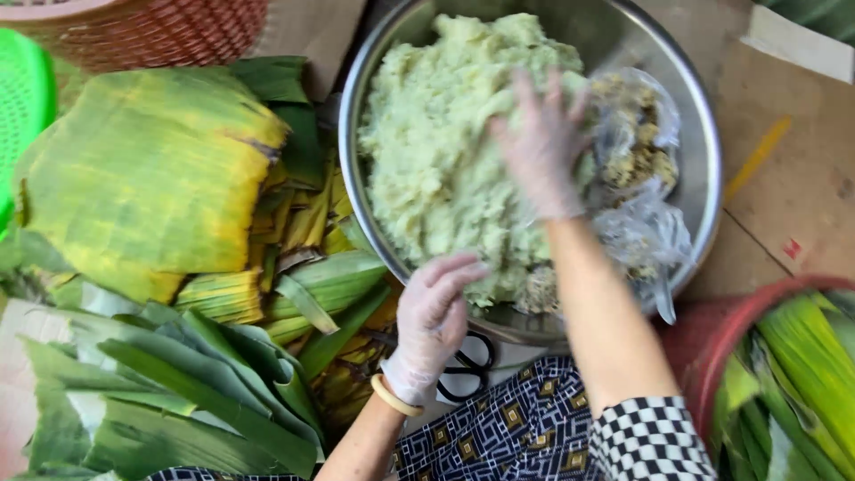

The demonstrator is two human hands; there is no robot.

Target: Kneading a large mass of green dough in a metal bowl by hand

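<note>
Sticky rice (pixel 445 151), pale green and heaped high, is filling most of a wide steel bowl (pixel 704 142) sitting at the top centre of the view. Crumpled clear plastic bags (pixel 641 178) holding a brownish crumbly filling are lying against the bowl's right wall, crowding the rice on that side. Left of the bowl, a stack of yellowing banana leaves (pixel 151 169) is spreading out, with folded darker green leaves (pixel 160 392) piled below it. Black-handled scissors (pixel 468 370) are lying just under the bowl's near rim, partly hidden by the left wrist. A red woven basket (pixel 151 31) is sitting at the top left, beside a green plastic basket (pixel 22 107) at the left edge, and a red basket (pixel 712 338) of long green leaves is standing at the lower right.

Both hands are wearing thin clear gloves. The right hand (pixel 543 147) is reaching forward, fingers spread apart and pressing flat onto the rice mound, gripping nothing. The left hand (pixel 432 321) is hovering loosely curled at the bowl's near rim, empty, a pale bangle (pixel 394 397) circling its wrist.
</note>
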